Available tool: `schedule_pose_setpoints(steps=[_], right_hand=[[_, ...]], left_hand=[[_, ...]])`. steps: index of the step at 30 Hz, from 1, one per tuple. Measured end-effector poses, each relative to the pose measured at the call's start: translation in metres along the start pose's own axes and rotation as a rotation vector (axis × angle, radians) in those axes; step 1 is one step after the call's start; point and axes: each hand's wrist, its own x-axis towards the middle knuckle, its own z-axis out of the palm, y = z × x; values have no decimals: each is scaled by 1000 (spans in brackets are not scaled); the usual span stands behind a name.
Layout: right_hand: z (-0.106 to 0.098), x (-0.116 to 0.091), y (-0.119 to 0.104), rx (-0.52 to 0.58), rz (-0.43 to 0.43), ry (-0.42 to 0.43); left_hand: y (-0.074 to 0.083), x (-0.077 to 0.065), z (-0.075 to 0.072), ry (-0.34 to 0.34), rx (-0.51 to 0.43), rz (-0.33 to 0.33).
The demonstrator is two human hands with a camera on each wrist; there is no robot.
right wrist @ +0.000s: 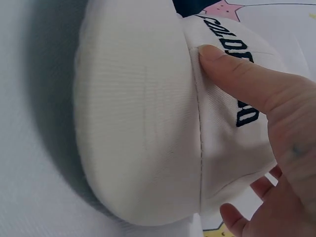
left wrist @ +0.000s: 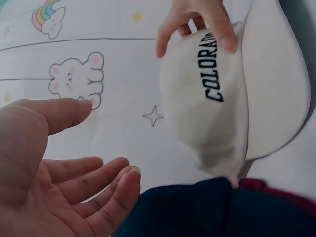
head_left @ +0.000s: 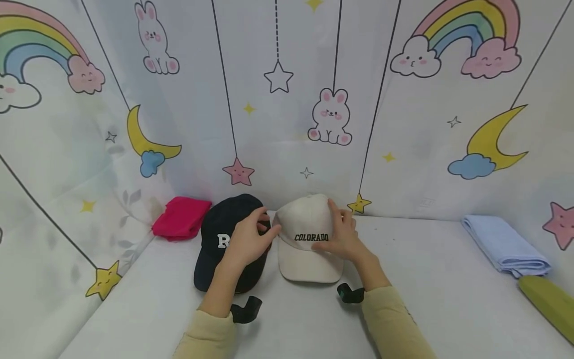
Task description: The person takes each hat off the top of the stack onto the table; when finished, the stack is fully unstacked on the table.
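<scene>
A cream baseball cap [head_left: 309,269] lettered COLORADO stands at the back of the table, brim toward me. My right hand [head_left: 344,238] holds its right side, the thumb laid on the front panel near the brim seam and the other fingers round the crown's side; in the right wrist view that thumb [right wrist: 232,64] crosses the lettering. To the left is a dark navy cap [head_left: 211,269] with a white letter R. In front of it my left hand [head_left: 251,237] hovers with relaxed, spread fingers and an empty palm, also plain in the left wrist view [left wrist: 74,187].
Left of the dark cap lies folded red cloth [head_left: 181,218]. On the far right are a folded light blue cloth [head_left: 506,244] and a green object [head_left: 547,304]. A patterned curtain [head_left: 287,129] with rainbows, rabbits and stars rises behind the white table [head_left: 296,324].
</scene>
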Motion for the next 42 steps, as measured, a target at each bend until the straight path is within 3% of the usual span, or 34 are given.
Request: schedule_pose_setpoints(steps=[5,10,14,20,32,42], right_hand=[[4,1,1,-1,0,17],[6,3,1,4,-2,31],[6,4,0,6,8,48],[7,6,0,13,23,61],[15,11,-3,28,38,73],[18,18,-2,34,18,96]], left_hand=[[-7,-6,-24,75,3,42],[-24,-14,-46,134,-19,61],[-39,-19,-62,163,-17,21],[-60,-26,-80,167,7,-90],[-92,-30,-89,102,1,-149],[-113,-31,-84,-4,28,-274]])
